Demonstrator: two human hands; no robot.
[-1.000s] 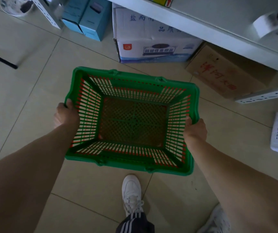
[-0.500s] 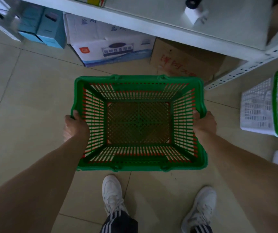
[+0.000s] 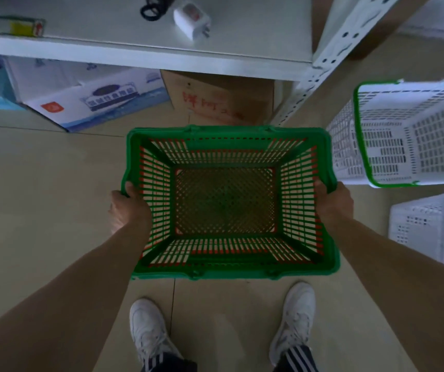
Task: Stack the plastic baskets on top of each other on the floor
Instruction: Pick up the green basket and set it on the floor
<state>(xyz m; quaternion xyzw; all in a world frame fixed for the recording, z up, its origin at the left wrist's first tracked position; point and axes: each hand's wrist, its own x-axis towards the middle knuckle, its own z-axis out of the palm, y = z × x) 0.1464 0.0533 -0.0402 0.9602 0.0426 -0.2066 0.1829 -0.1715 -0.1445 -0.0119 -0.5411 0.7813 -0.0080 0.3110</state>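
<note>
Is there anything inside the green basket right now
No, the green basket, held by the left hand and right hand, shows only its bare lattice bottom.

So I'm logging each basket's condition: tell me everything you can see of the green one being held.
The green basket is slatted plastic with a thick rim, a lattice bottom and red showing through the wall slats. It is empty, upright and level, mouth up, in front of the shoes. The left hand and right hand grip its two short sides at the rim. No damage shows.
</note>
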